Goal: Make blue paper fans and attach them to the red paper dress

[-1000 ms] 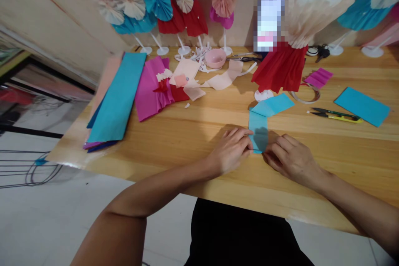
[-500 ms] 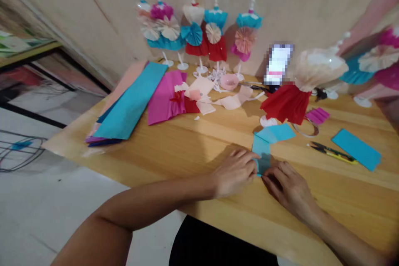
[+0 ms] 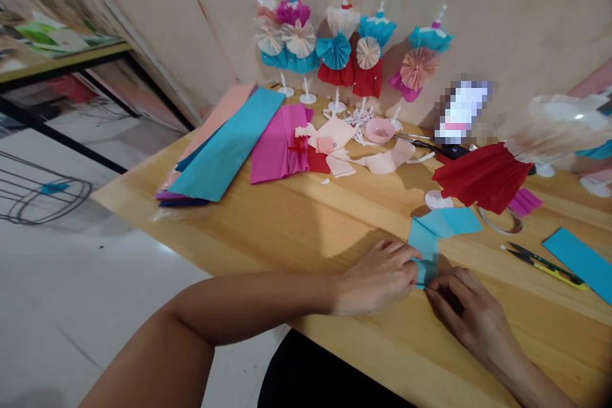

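View swung — left hand (image 3: 377, 280), right hand (image 3: 471, 309) pinch blue crepe-paper strip (image 3: 423, 245)

Body of the wearer, seen from above: a bare left forearm (image 3: 248, 303) and a bare right forearm (image 3: 526, 379), each tapering to an ungloved hand, the left hand (image 3: 375, 280) and the right hand (image 3: 473, 312). A black garment (image 3: 325, 379) shows at the lower edge of the view.

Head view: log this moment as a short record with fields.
Left hand: fingers pressed on the end of the folded blue paper
Right hand: fingertips at the lower end of that paper
Nearby: red paper dress on a stand; snips with yellow handles
Table: wooden, holding a blue sheet and a pink sheet
Back: paper dresses on white stands
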Motion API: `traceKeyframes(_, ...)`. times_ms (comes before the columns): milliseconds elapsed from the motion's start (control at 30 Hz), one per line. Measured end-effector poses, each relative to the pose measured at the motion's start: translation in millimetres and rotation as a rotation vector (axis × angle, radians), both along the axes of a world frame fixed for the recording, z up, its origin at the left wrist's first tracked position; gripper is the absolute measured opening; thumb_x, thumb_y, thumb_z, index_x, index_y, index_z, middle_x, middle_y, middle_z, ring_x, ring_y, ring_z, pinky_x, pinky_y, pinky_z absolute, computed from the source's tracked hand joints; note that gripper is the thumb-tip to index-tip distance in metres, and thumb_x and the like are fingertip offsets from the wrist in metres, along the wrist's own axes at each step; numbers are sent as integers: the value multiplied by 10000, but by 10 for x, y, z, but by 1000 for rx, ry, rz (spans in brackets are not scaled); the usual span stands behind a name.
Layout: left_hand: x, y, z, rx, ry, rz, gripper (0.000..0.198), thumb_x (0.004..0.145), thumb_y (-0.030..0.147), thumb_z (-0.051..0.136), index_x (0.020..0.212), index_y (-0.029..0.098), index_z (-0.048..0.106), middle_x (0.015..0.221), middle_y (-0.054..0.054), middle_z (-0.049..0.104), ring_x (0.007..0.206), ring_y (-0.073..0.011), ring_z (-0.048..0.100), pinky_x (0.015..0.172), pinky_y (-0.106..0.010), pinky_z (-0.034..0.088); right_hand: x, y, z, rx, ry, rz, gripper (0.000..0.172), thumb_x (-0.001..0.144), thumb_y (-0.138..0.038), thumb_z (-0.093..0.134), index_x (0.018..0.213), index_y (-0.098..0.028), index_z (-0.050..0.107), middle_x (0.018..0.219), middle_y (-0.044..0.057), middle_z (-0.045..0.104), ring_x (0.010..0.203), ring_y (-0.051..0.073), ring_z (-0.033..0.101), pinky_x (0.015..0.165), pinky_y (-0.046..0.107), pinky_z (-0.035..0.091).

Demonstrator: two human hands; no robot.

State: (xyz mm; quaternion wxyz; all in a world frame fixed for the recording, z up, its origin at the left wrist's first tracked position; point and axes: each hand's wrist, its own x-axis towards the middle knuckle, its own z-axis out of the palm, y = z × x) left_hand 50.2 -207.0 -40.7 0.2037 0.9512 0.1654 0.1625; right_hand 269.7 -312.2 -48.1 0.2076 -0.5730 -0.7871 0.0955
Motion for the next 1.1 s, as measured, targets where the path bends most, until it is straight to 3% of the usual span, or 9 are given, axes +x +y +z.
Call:
traceKeyframes(533, 21, -40, 99, -223, 59, 92, 113, 922, 237, 556, 873, 196, 648, 1317, -40, 578, 1255, -216, 498, 1052, -426, 384, -12, -17, 81, -94, 89, -69, 72, 936, -266, 565, 935, -209, 609, 879, 49, 598, 833, 198, 557, 737, 348, 458)
traceKeyframes(1100, 70, -77, 85, -153, 117, 105, 37, 865, 169, 536, 875, 175, 572, 1345, -105, 542, 1269, -247, 485, 1063, -428, 418, -60, 29, 76, -50, -32, -101, 101, 921, -282, 562, 857, -204, 569, 828, 55, 600, 806, 210, 575, 707, 348, 486)
